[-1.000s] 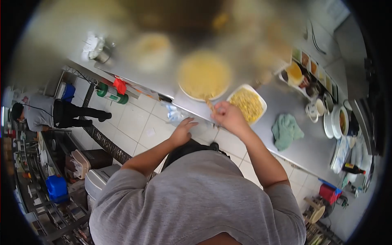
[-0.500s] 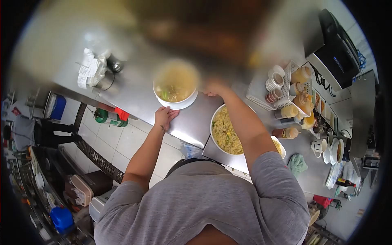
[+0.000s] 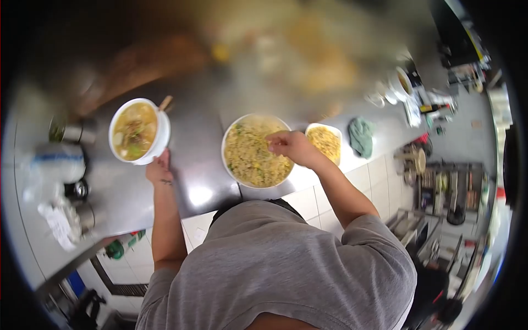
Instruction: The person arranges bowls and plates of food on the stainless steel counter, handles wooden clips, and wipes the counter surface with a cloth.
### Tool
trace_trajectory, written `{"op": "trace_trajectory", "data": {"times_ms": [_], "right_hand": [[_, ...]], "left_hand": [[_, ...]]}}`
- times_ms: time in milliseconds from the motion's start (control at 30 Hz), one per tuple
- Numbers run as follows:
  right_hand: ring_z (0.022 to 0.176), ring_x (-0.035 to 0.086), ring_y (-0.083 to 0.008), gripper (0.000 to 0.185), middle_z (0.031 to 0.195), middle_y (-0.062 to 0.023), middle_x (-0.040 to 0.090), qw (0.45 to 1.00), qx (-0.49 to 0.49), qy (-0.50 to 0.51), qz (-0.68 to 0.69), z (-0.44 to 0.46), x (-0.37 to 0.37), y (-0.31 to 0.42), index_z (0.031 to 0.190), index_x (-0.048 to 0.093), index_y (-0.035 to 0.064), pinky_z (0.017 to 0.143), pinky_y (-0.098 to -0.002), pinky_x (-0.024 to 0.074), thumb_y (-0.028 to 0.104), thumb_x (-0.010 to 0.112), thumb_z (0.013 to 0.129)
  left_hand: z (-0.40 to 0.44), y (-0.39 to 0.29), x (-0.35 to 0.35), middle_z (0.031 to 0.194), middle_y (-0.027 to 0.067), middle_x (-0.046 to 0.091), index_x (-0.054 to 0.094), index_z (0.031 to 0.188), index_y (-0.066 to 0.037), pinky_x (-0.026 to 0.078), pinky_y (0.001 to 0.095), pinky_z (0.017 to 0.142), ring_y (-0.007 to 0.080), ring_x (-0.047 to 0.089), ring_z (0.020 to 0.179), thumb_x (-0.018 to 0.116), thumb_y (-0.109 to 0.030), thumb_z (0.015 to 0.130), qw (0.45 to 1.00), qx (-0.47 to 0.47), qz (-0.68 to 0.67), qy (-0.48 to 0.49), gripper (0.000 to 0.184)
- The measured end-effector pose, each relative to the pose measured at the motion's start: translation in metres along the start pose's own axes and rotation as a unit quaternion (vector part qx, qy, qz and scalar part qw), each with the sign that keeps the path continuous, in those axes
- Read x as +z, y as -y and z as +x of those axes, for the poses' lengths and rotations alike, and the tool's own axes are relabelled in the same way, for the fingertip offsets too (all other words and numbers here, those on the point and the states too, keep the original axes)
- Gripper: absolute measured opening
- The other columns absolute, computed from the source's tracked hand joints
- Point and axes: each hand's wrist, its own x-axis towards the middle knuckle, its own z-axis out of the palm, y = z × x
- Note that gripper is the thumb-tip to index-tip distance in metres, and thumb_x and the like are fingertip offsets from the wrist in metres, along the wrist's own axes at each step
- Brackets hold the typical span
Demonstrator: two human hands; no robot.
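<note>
A white bowl of soup (image 3: 135, 132) with noodles and greens stands on a white saucer (image 3: 164, 142) at the left of the steel counter. My left hand (image 3: 159, 167) has its fingers closed on the saucer's near edge. A small tan piece (image 3: 166, 102), too blurred to name, pokes out at the saucer's far side. Fried rice (image 3: 250, 159) fills a large round white bowl (image 3: 224, 151) in the middle. Over its right part hovers my right hand (image 3: 292, 147), fingers curled together; whatever they may hold is hidden. Just right is a smaller white dish of fried rice (image 3: 324, 144).
A green cloth (image 3: 361, 137) lies on the steel counter (image 3: 206, 165), right of the dishes. Metal containers (image 3: 82, 132) and papers (image 3: 59, 223) are at the left end. Blurred shapes cover the top. A dark-clothed person (image 3: 432, 294) is at lower right.
The view has swung right, so the counter things appear further left. My right hand has left the soup bowl's side and is over the large fried rice bowl. My left hand stays at the saucer.
</note>
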Motion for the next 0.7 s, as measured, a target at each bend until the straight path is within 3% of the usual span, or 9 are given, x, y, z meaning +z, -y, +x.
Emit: {"op": "trace_trajectory", "data": {"times_ms": [133, 200, 267, 333, 367, 433, 600, 667, 700], "right_hand": [[0.079, 0.062, -0.0176, 0.032, 0.082, -0.0108, 0.066, 0.987, 0.101, -0.122, 0.009, -0.057, -0.032, -0.019, 0.105, 0.066, 0.0014, 0.071, -0.029, 0.0488, 0.018, 0.071, 0.077], [0.078, 0.062, -0.0201, 0.039, 0.078, -0.009, 0.064, 0.95, 0.168, -0.26, -0.048, -0.061, -0.056, -0.033, 0.108, 0.063, 0.0013, 0.071, -0.0295, 0.0489, 0.018, 0.074, 0.074], [0.076, 0.063, -0.0234, 0.049, 0.076, -0.0088, 0.063, 0.874, 0.062, -0.468, -0.118, -0.047, -0.076, -0.057, 0.112, 0.059, 0.0006, 0.072, -0.0318, 0.0496, 0.018, 0.077, 0.069], [0.08, 0.064, -0.0291, 0.058, 0.083, -0.0137, 0.065, 0.806, -0.146, -0.534, -0.21, 0.005, -0.103, -0.121, 0.115, 0.055, 0.0002, 0.076, -0.0356, 0.05, 0.024, 0.079, 0.067], [0.08, 0.064, -0.0291, 0.058, 0.083, -0.0137, 0.065, 0.804, -0.146, -0.536, -0.211, 0.01, -0.106, -0.116, 0.115, 0.055, 0.0002, 0.076, -0.0356, 0.05, 0.024, 0.079, 0.067], [0.087, 0.065, -0.0328, 0.059, 0.091, -0.0202, 0.066, 0.852, -0.011, -0.506, -0.136, 0.024, -0.107, -0.098, 0.112, 0.055, -0.001, 0.078, -0.0388, 0.0497, 0.03, 0.078, 0.066], [0.089, 0.064, -0.0353, 0.057, 0.093, -0.0221, 0.066, 0.833, -0.014, -0.532, -0.148, 0.055, -0.159, -0.119, 0.105, 0.054, -0.0023, 0.077, -0.0399, 0.0496, 0.032, 0.077, 0.066], [0.088, 0.064, -0.0363, 0.056, 0.09, -0.0217, 0.066, 0.844, 0.004, -0.531, -0.073, 0.058, -0.18, -0.11, 0.103, 0.055, -0.0031, 0.077, -0.0399, 0.0498, 0.031, 0.078, 0.066], [0.095, 0.062, -0.0364, 0.066, 0.1, -0.0242, 0.064, 0.879, -0.025, -0.472, -0.057, 0.064, -0.194, -0.121, 0.114, 0.051, -0.0043, 0.082, -0.0397, 0.0486, 0.031, 0.078, 0.066]], "left_hand": [[0.049, -0.01, 0.025, 0.114, 0.0276, 0.053, 0.036, 0.119, 0.017, 0.057, 0.0386, 0.086, 0.0381, 0.059, 0.101, 0.022, -0.005, 0.097, 0.999, 0.008, 0.003, 0.034, 0.034], [0.063, -0.015, 0.041, 0.113, 0.0273, 0.053, 0.037, 0.118, 0.018, 0.058, 0.0376, 0.086, 0.038, 0.059, 0.101, 0.022, -0.005, 0.097, 1.0, 0.011, 0.003, 0.024, 0.034], [0.078, -0.017, 0.055, 0.112, 0.0271, 0.053, 0.037, 0.116, 0.018, 0.058, 0.0366, 0.086, 0.0378, 0.059, 0.101, 0.021, -0.005, 0.098, 1.0, 0.019, -0.002, 0.012, 0.034], [0.099, -0.015, 0.059, 0.11, 0.026, 0.054, 0.038, 0.115, 0.017, 0.058, 0.036, 0.086, 0.038, 0.059, 0.1, 0.021, -0.005, 0.097, 1.0, 0.028, -0.001, -0.002, 0.033], [0.112, -0.012, 0.058, 0.109, 0.0236, 0.056, 0.038, 0.115, 0.016, 0.058, 0.0369, 0.086, 0.0385, 0.059, 0.1, 0.021, -0.005, 0.097, 0.999, 0.025, -0.02, 0.004, 0.032], [0.115, -0.009, 0.06, 0.113, 0.0229, 0.054, 0.038, 0.116, 0.014, 0.057, 0.0378, 0.087, 0.0379, 0.058, 0.103, 0.023, -0.006, 0.097, 0.999, 0.013, -0.036, 0.014, 0.032], [0.02, -0.011, 0.088, 0.129, 0.021, 0.043, 0.035, 0.128, 0.005, 0.052, 0.0421, 0.093, 0.0349, 0.052, 0.112, 0.035, -0.012, 0.097, 0.997, -0.036, -0.048, -0.049, 0.036], [-0.022, 0.006, 0.076, 0.134, 0.0186, 0.037, 0.028, 0.136, -0.001, 0.049, 0.0432, 0.095, 0.032, 0.05, 0.113, 0.045, -0.015, 0.094, 0.996, -0.042, 0.067, 0.029, 0.048], [-0.061, 0.014, 0.08, 0.131, 0.0169, 0.04, 0.029, 0.136, -0.002, 0.049, 0.0416, 0.092, 0.0304, 0.051, 0.111, 0.047, -0.015, 0.093, 0.993, -0.004, 0.111, 0.038, 0.049]]}}
